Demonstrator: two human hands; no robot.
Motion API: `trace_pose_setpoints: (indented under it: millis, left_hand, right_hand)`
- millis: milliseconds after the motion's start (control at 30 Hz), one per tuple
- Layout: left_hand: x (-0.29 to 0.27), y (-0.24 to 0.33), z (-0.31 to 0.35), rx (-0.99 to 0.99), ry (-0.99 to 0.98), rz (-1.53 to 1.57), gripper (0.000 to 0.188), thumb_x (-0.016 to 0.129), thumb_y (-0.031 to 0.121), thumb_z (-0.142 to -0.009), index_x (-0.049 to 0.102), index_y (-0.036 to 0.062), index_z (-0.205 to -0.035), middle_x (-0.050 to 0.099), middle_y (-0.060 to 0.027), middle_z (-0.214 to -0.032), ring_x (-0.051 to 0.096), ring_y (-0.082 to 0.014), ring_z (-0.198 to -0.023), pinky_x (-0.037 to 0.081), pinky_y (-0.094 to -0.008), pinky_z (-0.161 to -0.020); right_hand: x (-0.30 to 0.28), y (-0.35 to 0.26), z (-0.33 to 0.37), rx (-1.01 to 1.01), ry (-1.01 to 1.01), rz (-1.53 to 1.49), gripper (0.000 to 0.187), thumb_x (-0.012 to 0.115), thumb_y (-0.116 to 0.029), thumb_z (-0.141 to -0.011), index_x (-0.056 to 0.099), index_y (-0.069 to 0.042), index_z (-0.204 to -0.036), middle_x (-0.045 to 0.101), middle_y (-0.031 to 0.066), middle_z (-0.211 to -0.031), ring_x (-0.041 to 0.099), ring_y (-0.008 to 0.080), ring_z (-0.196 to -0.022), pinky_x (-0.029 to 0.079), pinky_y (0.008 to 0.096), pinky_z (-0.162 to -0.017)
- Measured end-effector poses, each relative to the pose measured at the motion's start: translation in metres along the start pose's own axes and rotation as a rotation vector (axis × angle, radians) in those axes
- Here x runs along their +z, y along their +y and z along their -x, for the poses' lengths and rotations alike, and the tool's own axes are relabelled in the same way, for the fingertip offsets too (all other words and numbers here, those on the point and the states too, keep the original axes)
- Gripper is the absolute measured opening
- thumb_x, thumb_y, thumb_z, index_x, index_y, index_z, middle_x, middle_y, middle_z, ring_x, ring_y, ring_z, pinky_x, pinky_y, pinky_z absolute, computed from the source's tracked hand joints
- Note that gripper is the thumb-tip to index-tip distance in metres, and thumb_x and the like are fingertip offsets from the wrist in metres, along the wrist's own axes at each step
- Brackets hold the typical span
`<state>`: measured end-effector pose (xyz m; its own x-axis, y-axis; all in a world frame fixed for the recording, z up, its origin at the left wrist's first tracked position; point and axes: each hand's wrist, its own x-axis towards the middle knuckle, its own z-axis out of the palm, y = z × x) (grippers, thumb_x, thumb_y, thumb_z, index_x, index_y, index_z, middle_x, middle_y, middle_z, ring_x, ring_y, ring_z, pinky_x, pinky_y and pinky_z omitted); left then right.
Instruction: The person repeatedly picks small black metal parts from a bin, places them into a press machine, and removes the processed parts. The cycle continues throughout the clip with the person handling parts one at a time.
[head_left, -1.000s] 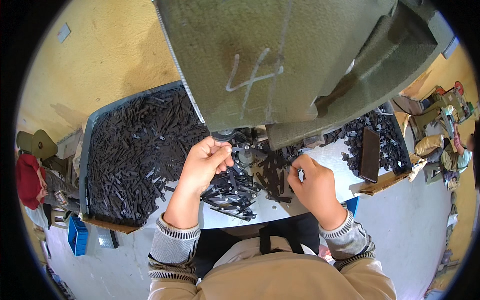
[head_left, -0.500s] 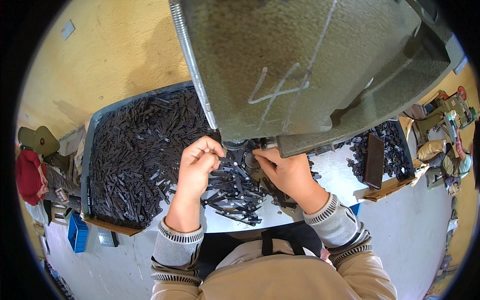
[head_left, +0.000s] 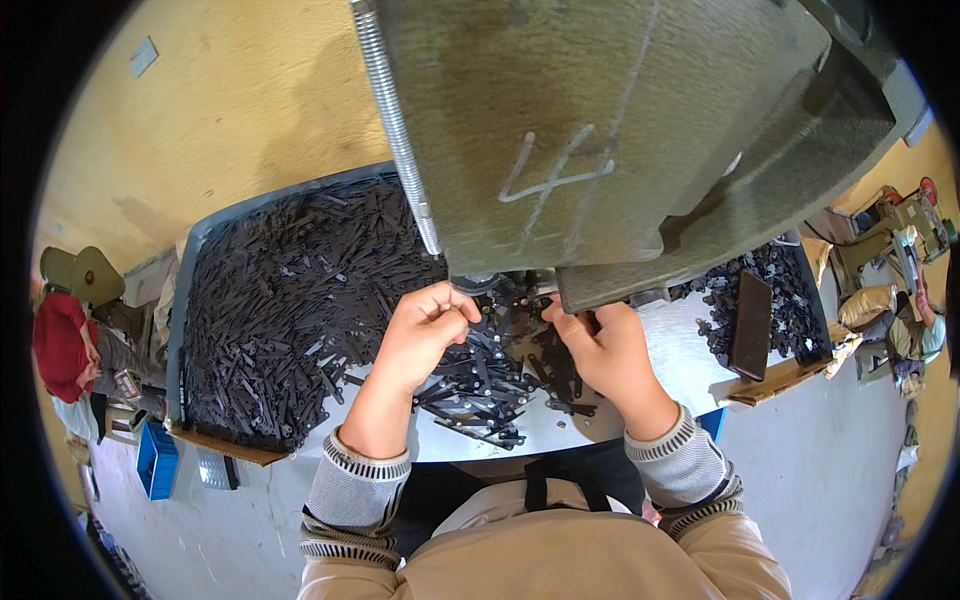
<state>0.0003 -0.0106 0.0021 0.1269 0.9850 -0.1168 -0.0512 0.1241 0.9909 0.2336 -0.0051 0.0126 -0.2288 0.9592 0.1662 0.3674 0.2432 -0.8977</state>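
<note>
My left hand (head_left: 424, 328) is closed, its thumb and curled forefinger pressed together just below the lower edge of a large green-grey machine (head_left: 560, 130). Whatever its fingertips hold, if anything, cannot be made out. Facing it, my right hand (head_left: 612, 352) is closed too, fingers bent under the machine's edge, with any held thing hidden. Between and below the hands lies a loose pile of narrow black metal strips (head_left: 478, 392), some with shiny rivets. More dark strips (head_left: 560, 368) lie beside my right hand.
A wide tray (head_left: 178, 330) heaped with black strips fills the left. On the right, a dark phone-like slab (head_left: 751, 325) rests on small black parts (head_left: 790, 295). A coil spring (head_left: 400, 140) runs down the machine's side. A blue bin (head_left: 157, 460) and a seated person in red (head_left: 62, 345) are farther left.
Both hands have moved slightly right, the right one also lower. A black strip that showed at my left fingertips is no longer visible there. The view has shifted a little.
</note>
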Motion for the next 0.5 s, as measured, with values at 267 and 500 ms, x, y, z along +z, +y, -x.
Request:
trace_pose_setpoints:
  millis: [267,500]
  left_hand:
    - [-0.036,0.009,0.011,0.111,0.400,-0.567,0.021,0.066,-0.001,-0.082,0.066,0.0035,-0.102,0.065,-0.0074,-0.074,0.059,-0.0118,-0.063,0.048,-0.0238,-0.061]
    - [-0.082,0.014,0.016,0.378,0.161,-1.152,0.020,0.069,-0.001,-0.074,0.071,0.0061,-0.092,0.064,-0.0060,-0.103,0.055,-0.0278,-0.107,0.044,-0.0398,-0.095]
  right_hand:
    - [-0.016,0.012,0.001,0.219,-0.145,-0.539,0.028,0.036,-0.002,-0.098,0.057,0.006,-0.114,0.066,0.0178,-0.110,0.056,0.0156,-0.072,0.050,0.0282,-0.066]
    - [-0.011,0.016,0.008,0.320,-0.035,-0.758,0.021,0.045,-0.011,-0.102,0.060,0.003,-0.106,0.066,0.0162,-0.111,0.065,0.0199,-0.090,0.054,0.0342,-0.084]
